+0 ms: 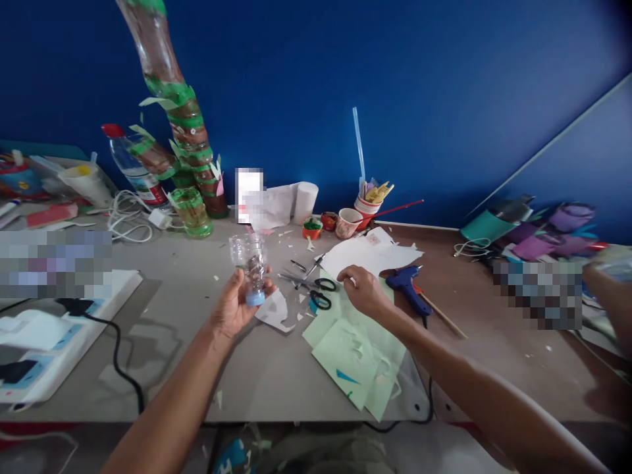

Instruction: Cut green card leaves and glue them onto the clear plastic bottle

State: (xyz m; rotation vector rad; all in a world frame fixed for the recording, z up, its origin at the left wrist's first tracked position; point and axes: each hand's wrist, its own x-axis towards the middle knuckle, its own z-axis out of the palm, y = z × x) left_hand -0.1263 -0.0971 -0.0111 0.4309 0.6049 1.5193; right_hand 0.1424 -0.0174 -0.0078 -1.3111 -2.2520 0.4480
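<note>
My left hand (234, 306) is wrapped round the cut-off top of a clear plastic bottle (249, 260), held upside down with its light-blue cap at the bottom. Over the sheets, my right hand (365, 289) has its fingers curled together; whatever may be in them is hidden. Just left of that hand lie black-handled scissors (323, 293), with a pen (315, 265) beside them. Pale green paper sheets (345, 362) lie below it, and a white paper piece (395, 257) is behind. A blue glue gun (411, 289) rests to its right.
A plant-like tower of bottles (190, 131) stands at the back left, near a red-capped bottle (141, 171). Paper cups (368, 207) with sticks stand at the back. A power strip (74, 349) with cables lies left. Another person's arm (612, 289) reaches in at the right.
</note>
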